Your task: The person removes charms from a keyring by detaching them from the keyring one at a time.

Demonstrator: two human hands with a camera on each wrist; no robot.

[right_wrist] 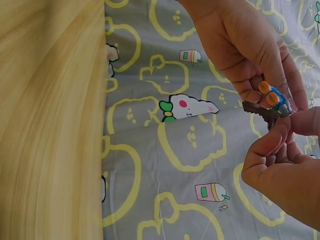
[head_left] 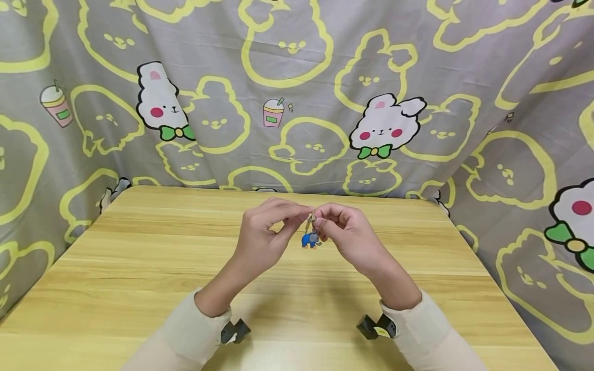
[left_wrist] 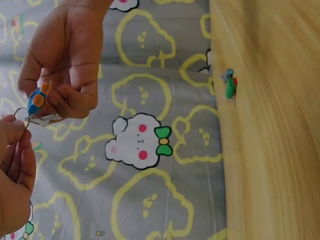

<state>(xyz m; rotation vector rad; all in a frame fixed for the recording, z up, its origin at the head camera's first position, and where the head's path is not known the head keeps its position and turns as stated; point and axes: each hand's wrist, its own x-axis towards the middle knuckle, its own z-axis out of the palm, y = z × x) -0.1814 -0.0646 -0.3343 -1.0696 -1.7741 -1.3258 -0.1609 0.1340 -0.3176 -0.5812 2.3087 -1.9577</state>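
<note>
In the head view, both hands meet over the middle of the table around a metal key ring (left_wrist: 20, 113) with keys (left_wrist: 46, 119) and a blue elephant charm (head_left: 309, 240) hanging from it. My left hand (head_left: 265, 232) pinches the ring between thumb and forefinger. From the other side, my right hand (head_left: 350, 234) pinches it too, its other fingers curled in. Orange feet show on the elephant in the right wrist view, right beside a dark, toothed key (right_wrist: 257, 111). The bunch is held up above the wooden table (head_left: 185, 226).
On the tabletop in the left wrist view lies a small green, red and blue trinket (left_wrist: 230, 87). A grey curtain (head_left: 306, 67) with yellow outlines and white rabbits hangs behind the table and along both sides. Black cameras (head_left: 235, 331) sit on both sleeve cuffs (head_left: 197, 322).
</note>
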